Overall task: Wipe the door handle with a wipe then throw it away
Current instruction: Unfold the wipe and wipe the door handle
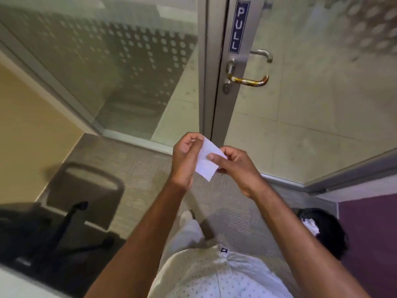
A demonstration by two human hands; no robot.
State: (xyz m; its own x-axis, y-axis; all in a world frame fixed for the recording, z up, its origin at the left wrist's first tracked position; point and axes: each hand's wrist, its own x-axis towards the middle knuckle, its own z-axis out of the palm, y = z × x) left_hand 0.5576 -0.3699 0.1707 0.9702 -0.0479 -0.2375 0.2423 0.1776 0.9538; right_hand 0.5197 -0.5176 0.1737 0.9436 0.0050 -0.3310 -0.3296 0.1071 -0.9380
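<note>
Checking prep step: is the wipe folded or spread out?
Partly folded: the wipe shows as a small flat rectangle pinched between the left hand and right hand, not spread.

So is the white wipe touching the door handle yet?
Apart. The head view shows the wipe pinched between both hands, low in front of the door, while the door handle sits well above with bare door between them.

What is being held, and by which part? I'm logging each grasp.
A white wipe, pinched by both hands: left hand at its top corner, right hand at its right edge.
</note>
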